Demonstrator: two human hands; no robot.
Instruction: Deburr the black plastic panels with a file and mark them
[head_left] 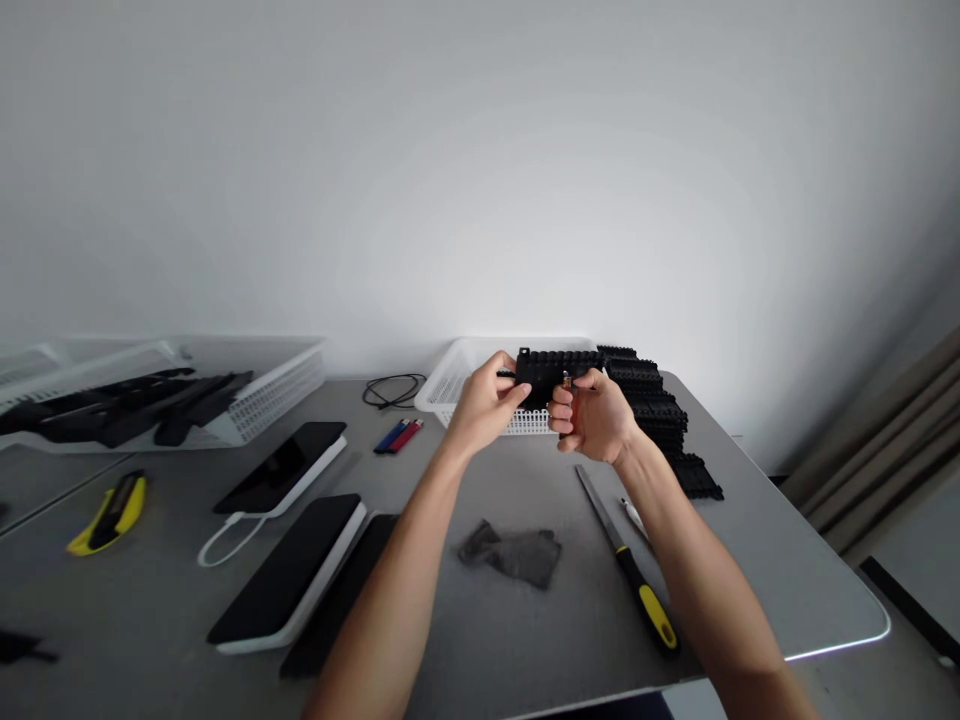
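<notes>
A black plastic part [536, 372] with a ridged top edge is held up in front of a white basket. My left hand [491, 400] pinches its left end between thumb and fingers. My right hand [592, 412] is wrapped round a small lighter [567, 381], its metal top close against the front of the black part. Whether the lighter is lit cannot be made out. Similar black parts [652, 400] are stacked just right of the basket, partly behind my right hand.
The white basket [442, 385] stands by the wall. Nearer lie a grey cloth [514, 555], a file [637, 585], two lighters [397, 436] and a black cable [393, 391]. Leftward are two black-and-white devices [289, 575], a yellow cutter [112, 512] and another basket [281, 395] of black pieces.
</notes>
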